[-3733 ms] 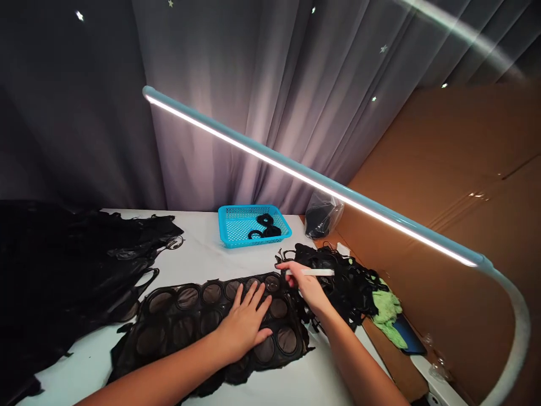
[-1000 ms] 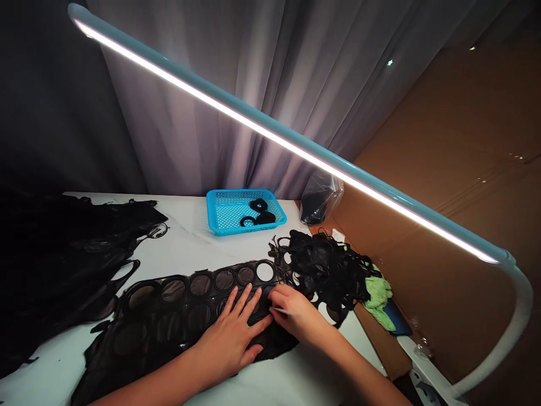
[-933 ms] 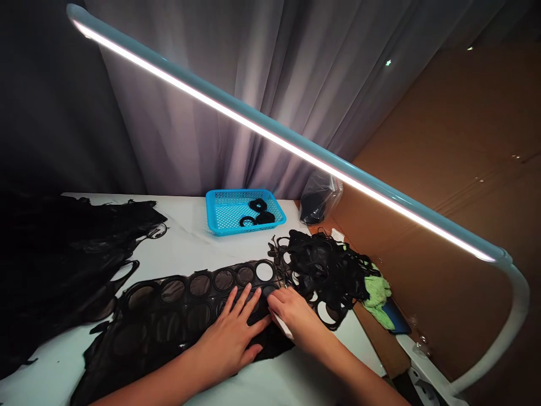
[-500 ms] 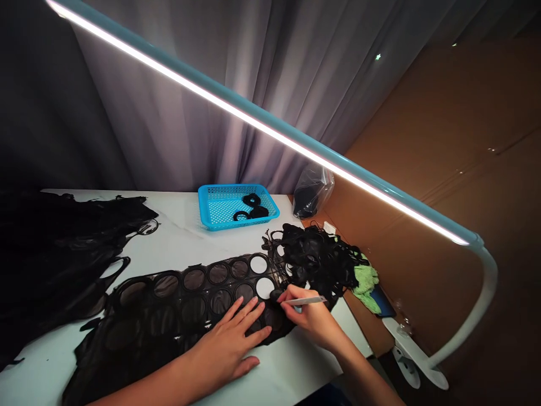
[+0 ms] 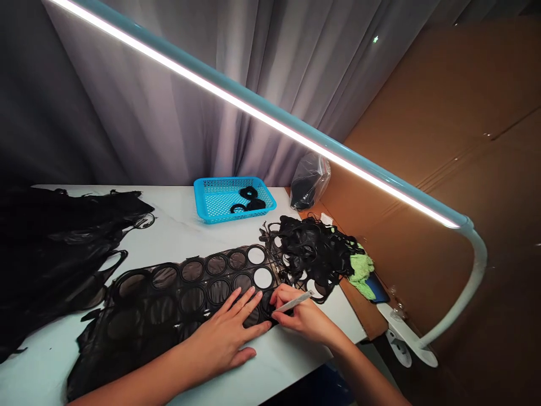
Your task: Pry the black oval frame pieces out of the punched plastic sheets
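Note:
A black rubber-like sheet with rows of round rings lies on the white table. Several rings hold thin dark film, while two near the right end show white through their centres. My left hand rests flat on the sheet's near right part, fingers spread. At the sheet's right end, my right hand pinches a slim, flat, pale tool between thumb and fingers. Its working tip sits low by a dark ring and is partly hidden by the fingers.
A blue basket with several black rings stands at the back. Tangled black scraps lie right, beside a green cloth. A clear bag stands behind. Black sheets are heaped left. A lit lamp crosses overhead.
My right hand has moved slightly nearer to me along the sheet's right end, and the tool is tilted more steeply. My left hand stays flat. The view has shifted slightly.

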Demonstrator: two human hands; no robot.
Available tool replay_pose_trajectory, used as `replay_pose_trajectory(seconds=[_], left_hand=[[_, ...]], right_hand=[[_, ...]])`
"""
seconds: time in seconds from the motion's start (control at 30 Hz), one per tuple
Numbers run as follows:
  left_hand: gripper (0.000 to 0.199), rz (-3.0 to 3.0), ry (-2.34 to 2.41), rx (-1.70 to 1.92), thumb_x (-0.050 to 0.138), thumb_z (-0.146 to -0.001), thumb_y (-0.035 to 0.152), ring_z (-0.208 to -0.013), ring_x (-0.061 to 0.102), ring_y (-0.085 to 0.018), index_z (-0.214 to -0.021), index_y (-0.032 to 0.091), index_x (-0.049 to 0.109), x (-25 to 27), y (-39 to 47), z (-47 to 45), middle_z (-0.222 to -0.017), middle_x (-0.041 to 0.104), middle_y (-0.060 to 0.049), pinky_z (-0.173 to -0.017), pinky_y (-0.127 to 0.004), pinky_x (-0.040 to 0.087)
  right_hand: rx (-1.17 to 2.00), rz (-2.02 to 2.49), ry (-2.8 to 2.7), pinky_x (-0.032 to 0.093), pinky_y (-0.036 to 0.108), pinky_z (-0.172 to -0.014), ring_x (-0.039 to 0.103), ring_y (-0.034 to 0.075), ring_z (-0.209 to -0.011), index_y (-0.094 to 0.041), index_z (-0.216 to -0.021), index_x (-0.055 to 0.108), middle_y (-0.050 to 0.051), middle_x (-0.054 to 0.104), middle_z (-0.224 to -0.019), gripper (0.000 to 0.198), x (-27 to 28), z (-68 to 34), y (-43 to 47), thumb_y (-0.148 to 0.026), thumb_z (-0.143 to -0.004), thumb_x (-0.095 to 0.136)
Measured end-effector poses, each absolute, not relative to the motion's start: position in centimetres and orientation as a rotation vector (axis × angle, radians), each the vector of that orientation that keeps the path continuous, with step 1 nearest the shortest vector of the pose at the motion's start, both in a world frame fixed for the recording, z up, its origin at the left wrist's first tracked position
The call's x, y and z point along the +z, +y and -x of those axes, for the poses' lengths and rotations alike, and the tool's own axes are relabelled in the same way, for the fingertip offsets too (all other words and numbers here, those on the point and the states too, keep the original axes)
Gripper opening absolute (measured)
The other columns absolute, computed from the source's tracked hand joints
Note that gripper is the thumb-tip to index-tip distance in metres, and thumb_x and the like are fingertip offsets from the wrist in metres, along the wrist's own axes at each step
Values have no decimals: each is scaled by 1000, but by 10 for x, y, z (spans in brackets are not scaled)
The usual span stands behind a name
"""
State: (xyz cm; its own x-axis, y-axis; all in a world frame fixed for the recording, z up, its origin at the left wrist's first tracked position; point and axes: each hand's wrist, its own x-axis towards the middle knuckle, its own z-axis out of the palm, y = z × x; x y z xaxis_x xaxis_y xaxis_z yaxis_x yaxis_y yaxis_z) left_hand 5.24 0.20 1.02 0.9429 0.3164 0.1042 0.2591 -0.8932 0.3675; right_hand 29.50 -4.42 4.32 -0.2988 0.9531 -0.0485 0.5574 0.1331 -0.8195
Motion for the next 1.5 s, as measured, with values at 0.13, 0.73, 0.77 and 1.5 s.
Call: replay_pose_trajectory(seconds=[0.13, 0.73, 0.77, 1.5], left_hand=[[69, -2737, 408, 259, 70, -85, 29, -146, 16, -36, -145, 39, 39, 8, 2, -51, -163, 9, -6, -115, -58, 20], [62, -2707, 431, 224, 70, -84, 27, -145, 17, -40, -140, 38, 47, 20, 2, -53, -163, -2, -5, -113, -58, 25], [61, -2704, 434, 219, 70, -85, 28, -145, 17, -40, -140, 39, 47, 21, 1, -52, -163, -1, -4, -113, -58, 25], [55, -2789, 781, 411, 53, -94, 30, -143, 32, -24, -144, 17, 34, 7, 82, -55, -153, 39, -11, -114, -43, 33]], right_hand=[[1040, 1432, -1951, 41, 25, -71, 54, 14, -83, -20, -71, 52, 1, 56, -92, 18, 42, -296, -43, -14, -84, 62], [1, 1776, -1764, 42, 37, -82, 55, 24, -88, -21, -92, 56, 10, 61, -93, 16, 37, -347, -16, -18, -95, 40], [-28, 1795, -1719, 43, 36, -79, 55, 23, -86, -21, -90, 55, 9, 61, -90, 16, 40, -361, -5, -20, -95, 40], [459, 1363, -2384, 37, 48, -102, 41, 28, -137, -16, -140, 42, 17, 57, -137, 42, 17, -278, 28, -14, -98, 43]])
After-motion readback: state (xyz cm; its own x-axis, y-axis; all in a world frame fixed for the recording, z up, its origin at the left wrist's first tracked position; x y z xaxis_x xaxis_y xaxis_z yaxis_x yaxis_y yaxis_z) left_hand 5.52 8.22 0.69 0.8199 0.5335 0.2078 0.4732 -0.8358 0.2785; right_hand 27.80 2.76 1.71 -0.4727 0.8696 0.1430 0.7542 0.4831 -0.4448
